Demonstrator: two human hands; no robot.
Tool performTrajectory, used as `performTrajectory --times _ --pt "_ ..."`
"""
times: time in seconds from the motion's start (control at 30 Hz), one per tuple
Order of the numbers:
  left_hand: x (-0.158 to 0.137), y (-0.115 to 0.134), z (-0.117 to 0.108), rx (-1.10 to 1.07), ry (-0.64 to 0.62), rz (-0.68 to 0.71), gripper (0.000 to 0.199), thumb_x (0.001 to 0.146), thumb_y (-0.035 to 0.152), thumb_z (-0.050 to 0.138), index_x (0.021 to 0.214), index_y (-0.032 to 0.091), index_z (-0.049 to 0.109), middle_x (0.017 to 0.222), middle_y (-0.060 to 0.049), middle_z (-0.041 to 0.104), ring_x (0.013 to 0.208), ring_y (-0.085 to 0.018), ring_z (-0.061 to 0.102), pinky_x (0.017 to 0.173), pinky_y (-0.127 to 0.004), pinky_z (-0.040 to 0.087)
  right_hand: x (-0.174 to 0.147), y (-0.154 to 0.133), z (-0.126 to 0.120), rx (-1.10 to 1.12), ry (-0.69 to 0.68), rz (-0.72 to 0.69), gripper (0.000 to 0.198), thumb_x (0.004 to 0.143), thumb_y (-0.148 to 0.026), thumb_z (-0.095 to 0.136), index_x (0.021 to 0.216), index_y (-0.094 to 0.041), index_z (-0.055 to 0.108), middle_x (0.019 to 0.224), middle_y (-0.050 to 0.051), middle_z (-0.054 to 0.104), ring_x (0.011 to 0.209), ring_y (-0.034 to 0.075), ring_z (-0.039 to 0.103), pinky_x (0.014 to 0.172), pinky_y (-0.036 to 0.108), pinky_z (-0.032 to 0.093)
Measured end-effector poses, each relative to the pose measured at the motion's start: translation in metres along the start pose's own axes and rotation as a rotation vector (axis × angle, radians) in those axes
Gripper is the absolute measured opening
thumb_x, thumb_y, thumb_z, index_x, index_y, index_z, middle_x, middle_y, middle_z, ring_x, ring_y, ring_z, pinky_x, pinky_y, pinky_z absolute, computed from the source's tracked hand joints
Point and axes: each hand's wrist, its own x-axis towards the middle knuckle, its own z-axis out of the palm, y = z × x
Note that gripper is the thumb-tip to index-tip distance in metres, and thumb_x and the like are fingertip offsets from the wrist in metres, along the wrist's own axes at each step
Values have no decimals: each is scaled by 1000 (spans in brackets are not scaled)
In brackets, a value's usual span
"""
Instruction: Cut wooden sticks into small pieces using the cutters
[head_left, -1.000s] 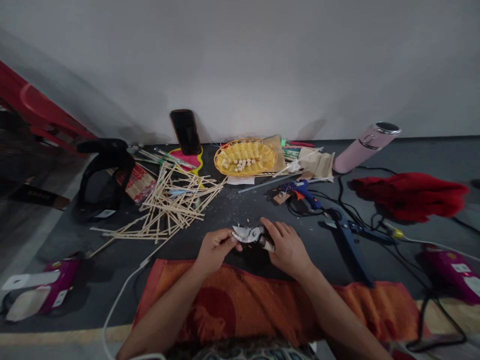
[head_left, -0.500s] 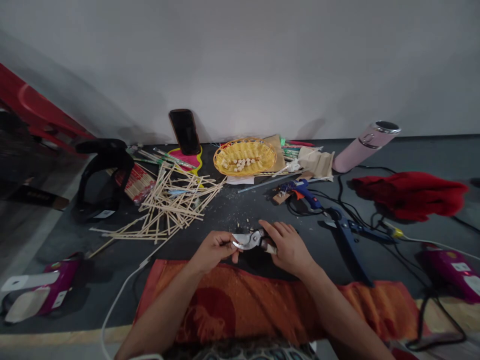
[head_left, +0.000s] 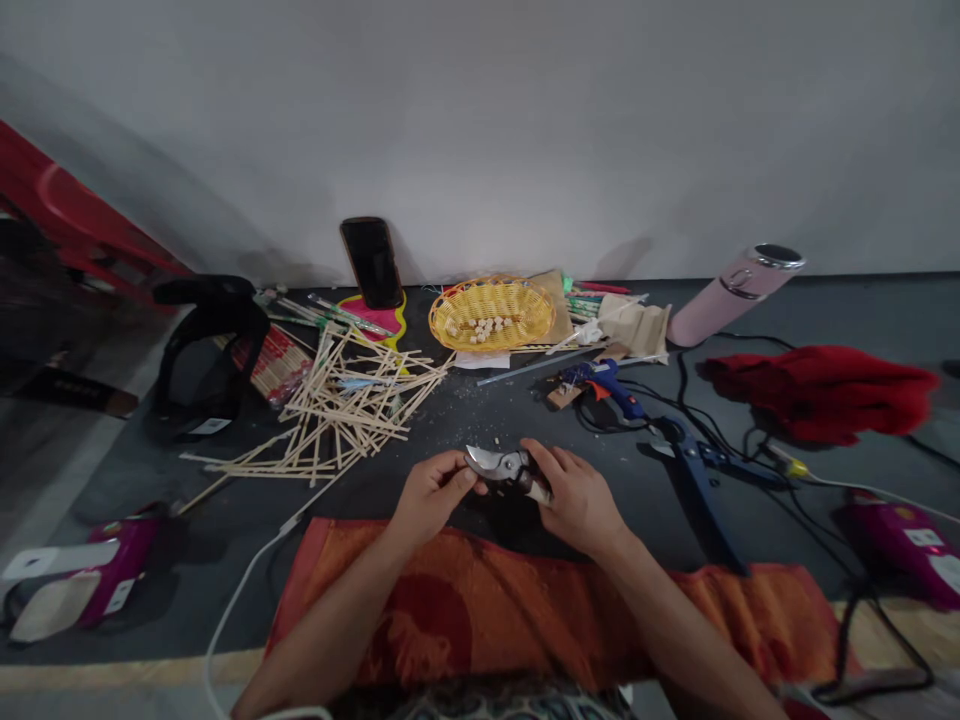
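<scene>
My right hand is wrapped round the pale handles of a pair of pruning shears, whose silver blades point left. My left hand is closed at the blade tip, thumb and fingers pinched together. Whatever sits between those fingers is too small or hidden to make out. Just beyond the blades, a small wooden piece lies on the dark table. Farther back stands a yellow wicker basket with several short cut wooden bits in it.
Thin wooden sticks lie heaped at left. A phone leans on the wall. To the right are a blue glue gun, a blue-handled cutter, a pink flask and red cloth. An orange towel lines the front edge.
The shears have tipped upward slightly, their tip rising. My left hand has shifted a little right and up, with its thumb now showing below the blade. My right hand stays on the handles.
</scene>
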Motion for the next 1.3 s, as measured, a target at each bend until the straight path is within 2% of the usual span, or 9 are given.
performTrajectory --times 0.13,0.3,0.57,0.7,0.87,1.13,1.3 --pt "-1 2 2 75 77 46 25 87 37 56 88 15 69 69 -1 65 58 -11 50 56 -20 37 0 -1 1 8 8 5 57 79 -17 52 135 -18 41 101 8 61 90 22 55 83 32 40" --pt "-1 0 0 171 69 49 29 88 36 52 76 15 69 66 -1 66 55 -11 50 55 -20 36 0 0 3 -28 15 -8 58 81 -16 50 138 -17 38 105 10 60 95 24 53 85 35 39" --pt "1 1 -4 65 -40 43 30 87 36 55 69 14 66 62 -3 66 63 -14 56 65 -23 40 -1 3 0 -36 -26 -38 65 79 -15 50 142 -17 33 112 11 58 101 26 49 86 37 37" --pt "-1 -2 -4 -1 -76 29 32 86 39 57 68 14 65 59 -2 63 59 -13 53 63 -23 38 -2 4 1 -37 -19 -62 66 79 -15 50 143 -17 31 113 12 57 101 26 49 86 38 36" --pt "-2 -5 -5 -118 -134 -15 36 83 45 59 68 13 63 55 -2 59 53 -12 49 58 -24 37 -2 5 3 -30 20 -93 59 83 -16 48 140 -17 36 108 12 58 98 25 50 84 37 37" --pt "-1 -1 -5 -150 -115 4 34 86 42 57 68 13 61 54 0 56 52 -10 46 56 -22 34 -4 2 5 -8 0 -67 53 83 -16 48 136 -19 41 100 9 60 89 22 55 82 32 41" --pt "-1 2 -2 -77 -44 37 34 90 38 52 66 14 58 57 0 55 57 -10 47 59 -22 35 -3 1 5 -6 -17 -39 55 82 -17 49 136 -18 40 99 8 61 87 22 56 80 32 42"
